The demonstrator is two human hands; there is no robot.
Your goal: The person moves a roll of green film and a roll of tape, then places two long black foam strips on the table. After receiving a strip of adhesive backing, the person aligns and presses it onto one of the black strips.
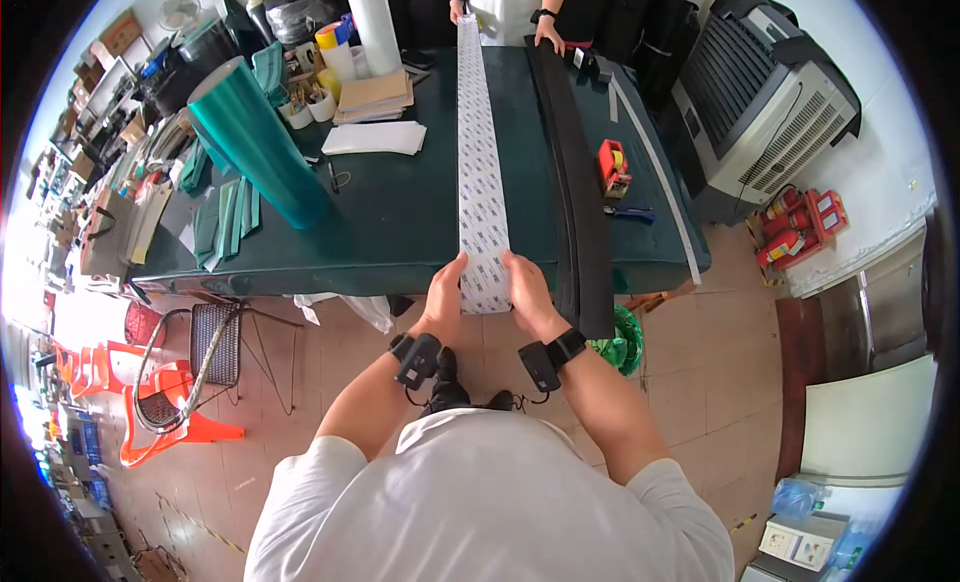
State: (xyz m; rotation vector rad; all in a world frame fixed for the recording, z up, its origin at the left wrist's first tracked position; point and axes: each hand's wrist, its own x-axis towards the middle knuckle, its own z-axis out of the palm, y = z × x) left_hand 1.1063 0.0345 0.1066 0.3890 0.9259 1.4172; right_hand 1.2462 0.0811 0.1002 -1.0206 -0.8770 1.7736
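A long white strip with a repeated blue print (482,172) stretches down the middle of the dark green table (390,212). Its near end juts past the table's front edge toward me. My left hand (444,297) is closed on the strip's left edge, and my right hand (530,297) grips the right edge across from it. Beside my right hand lies a stack of long black strips (580,202), also overhanging the front edge. Across the table, a co-worker's one hand (457,10) is at the white strip's far end; the other hand (549,32) rests on the black strips.
A red tape dispenser (614,169) and a blue-handled cutter (630,214) lie right of the black strips. On the left stand a green film roll (260,147), paper stacks (375,138) and scissors (338,177). Below are a green bin (625,344) and a chair (215,344); an air cooler (765,102) stands right.
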